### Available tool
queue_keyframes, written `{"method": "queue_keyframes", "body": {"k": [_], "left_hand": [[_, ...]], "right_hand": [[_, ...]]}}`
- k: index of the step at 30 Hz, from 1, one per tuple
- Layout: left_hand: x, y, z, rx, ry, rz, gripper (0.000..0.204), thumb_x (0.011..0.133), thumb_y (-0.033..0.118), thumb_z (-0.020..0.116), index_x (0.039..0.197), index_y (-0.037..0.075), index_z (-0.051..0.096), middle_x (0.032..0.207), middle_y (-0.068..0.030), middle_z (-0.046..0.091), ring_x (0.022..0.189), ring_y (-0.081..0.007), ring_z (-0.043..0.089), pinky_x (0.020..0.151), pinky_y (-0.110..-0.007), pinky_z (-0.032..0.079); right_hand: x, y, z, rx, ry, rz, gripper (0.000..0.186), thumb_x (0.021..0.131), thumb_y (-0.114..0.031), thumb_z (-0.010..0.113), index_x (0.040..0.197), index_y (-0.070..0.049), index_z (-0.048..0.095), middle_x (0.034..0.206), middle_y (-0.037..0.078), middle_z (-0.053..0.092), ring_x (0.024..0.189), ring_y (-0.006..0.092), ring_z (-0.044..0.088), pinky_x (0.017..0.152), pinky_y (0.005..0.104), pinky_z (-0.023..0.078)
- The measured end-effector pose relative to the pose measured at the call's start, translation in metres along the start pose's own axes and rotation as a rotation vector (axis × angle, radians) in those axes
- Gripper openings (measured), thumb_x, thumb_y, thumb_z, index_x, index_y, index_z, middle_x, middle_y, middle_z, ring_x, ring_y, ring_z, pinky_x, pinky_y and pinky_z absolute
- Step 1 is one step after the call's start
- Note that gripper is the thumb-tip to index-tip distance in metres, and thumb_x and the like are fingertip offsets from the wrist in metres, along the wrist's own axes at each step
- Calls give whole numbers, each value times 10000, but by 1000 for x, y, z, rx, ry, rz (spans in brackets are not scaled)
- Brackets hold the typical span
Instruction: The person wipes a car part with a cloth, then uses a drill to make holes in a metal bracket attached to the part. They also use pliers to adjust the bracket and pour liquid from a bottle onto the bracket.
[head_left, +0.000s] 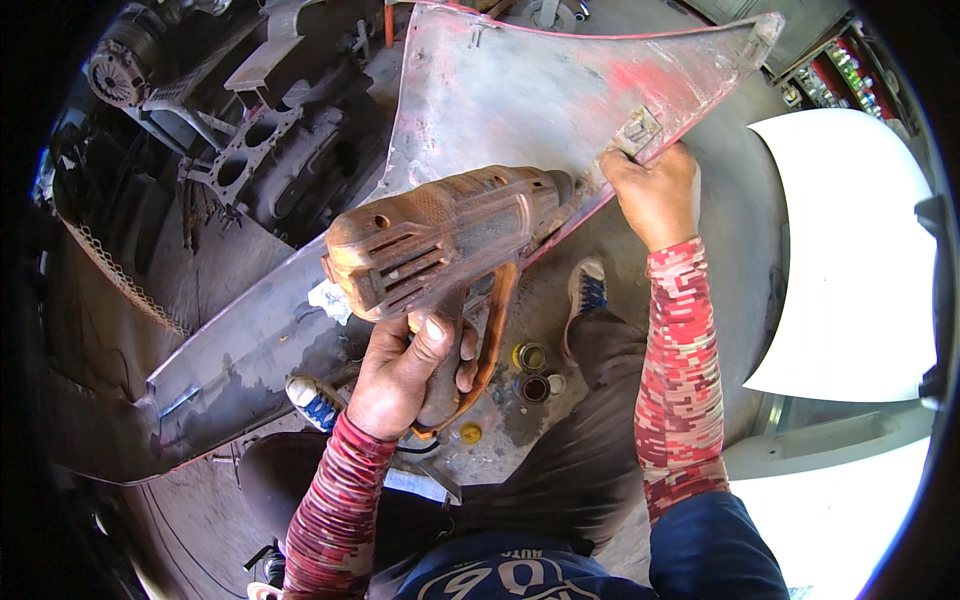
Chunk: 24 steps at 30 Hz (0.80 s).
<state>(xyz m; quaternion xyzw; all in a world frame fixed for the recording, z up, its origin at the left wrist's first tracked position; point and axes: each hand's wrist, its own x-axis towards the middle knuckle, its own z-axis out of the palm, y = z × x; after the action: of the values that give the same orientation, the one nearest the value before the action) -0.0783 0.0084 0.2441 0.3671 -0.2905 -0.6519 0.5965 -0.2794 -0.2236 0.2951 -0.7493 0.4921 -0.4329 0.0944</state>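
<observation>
My left hand [405,375] is wrapped round the handle of a worn, dirty orange heat gun [450,235]. Its dark nozzle points right, close to the edge of a large car body panel [500,100]. That panel is patchy grey and white with red areas, and it stretches from the upper right down to the lower left. At its right edge my right hand [655,195] grips the rim, thumb on top, just below a small bracket [638,130]. The heat gun hides part of the panel behind it.
Small open cans [533,388] and a yellow lid [470,433] stand on the floor between my shoes. Engine parts [255,150] lie at the upper left. A white car panel [850,250] is on the right. Shelves with bottles [850,75] stand at the far right.
</observation>
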Motion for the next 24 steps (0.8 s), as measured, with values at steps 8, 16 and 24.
{"method": "queue_keyframes", "body": {"k": [8,16,24], "left_hand": [[-1,4,1,36,-9,8,647,982,517,651,1373,26,491,919,-104,611,703,-196,619,646,-297,523],[-1,4,2,54,-23,26,642,990,512,642,1375,24,483,909,-100,596,714,-185,611,652,-295,519],[-1,6,5,77,-8,17,681,979,538,644,1385,19,474,902,-96,588,703,-183,605,649,-296,520]], "right_hand": [[1,7,5,22,65,65,220,726,-245,710,706,-28,682,655,202,646,635,416,669,615,464,525],[2,-1,4,62,66,170,252,722,-265,703,714,-14,677,668,209,651,670,408,682,646,463,520],[2,0,4,35,44,203,264,715,-274,693,699,-12,671,672,223,646,672,431,670,647,472,519]]}}
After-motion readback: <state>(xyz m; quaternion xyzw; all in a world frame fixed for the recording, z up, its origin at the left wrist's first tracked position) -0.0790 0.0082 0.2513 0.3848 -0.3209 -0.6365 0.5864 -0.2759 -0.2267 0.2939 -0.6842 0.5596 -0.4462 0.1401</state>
